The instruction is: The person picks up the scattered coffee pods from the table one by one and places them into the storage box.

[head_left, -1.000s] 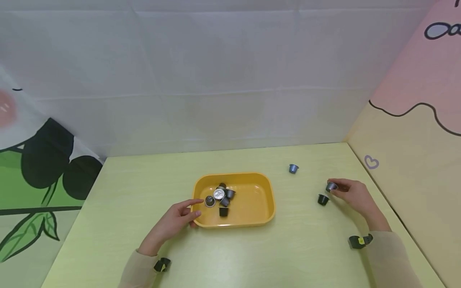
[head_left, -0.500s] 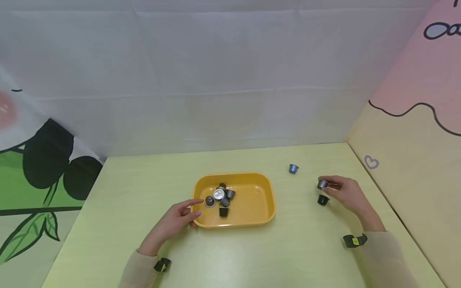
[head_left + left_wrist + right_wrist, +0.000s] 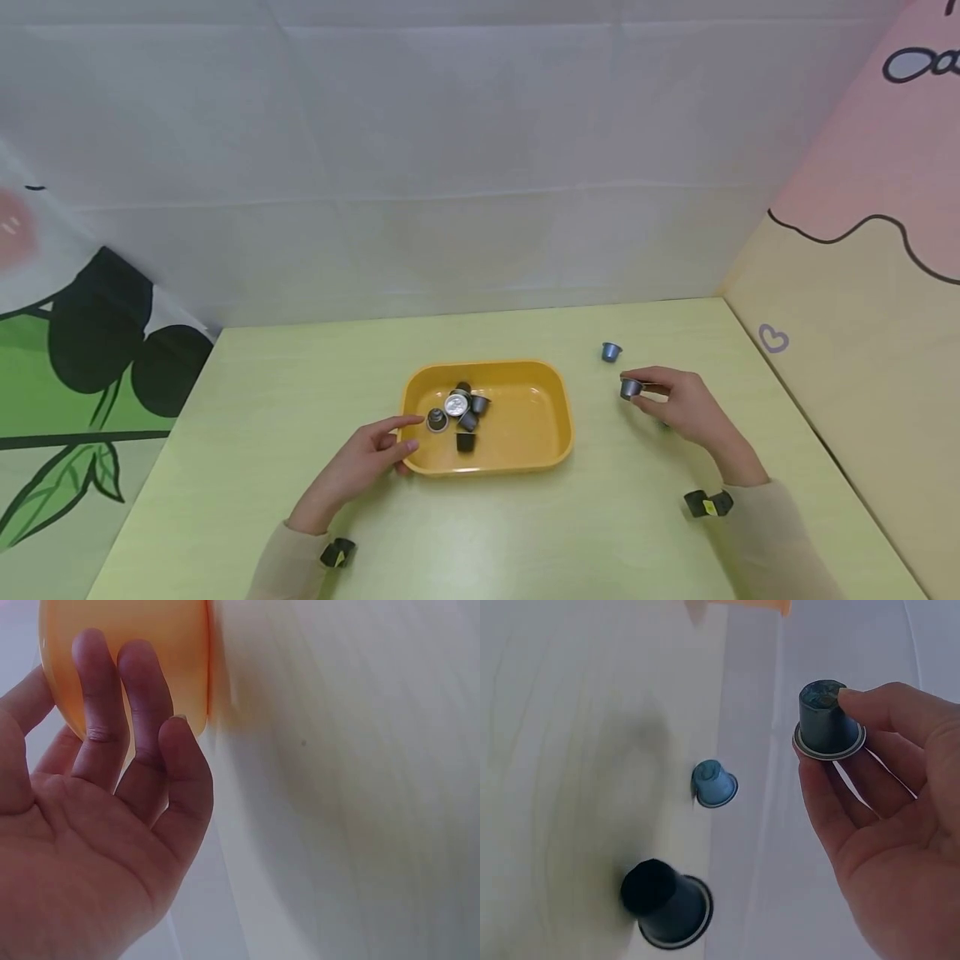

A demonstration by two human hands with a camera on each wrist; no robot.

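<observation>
Between thumb and fingers, my right hand pinches a blue-grey coffee capsule above the table, right of the yellow tray. The right wrist view shows the held capsule with its silver rim toward the fingers. My left hand grips the tray's left end, index finger and thumb over the rim. In the left wrist view its other fingers lie bent against the outer wall. Several capsules lie in the tray's left half, including a silver-topped one and a black one.
A blue capsule lies on the table behind my right hand. A dark capsule stands nearer, mostly hidden behind that hand in the head view. A pale wall closes the back, and a printed panel stands along the right side.
My right hand has carried the blue-grey capsule left toward the tray, past the dark capsule, which it now mostly covers in the head view. The left hand and tray have stayed put.
</observation>
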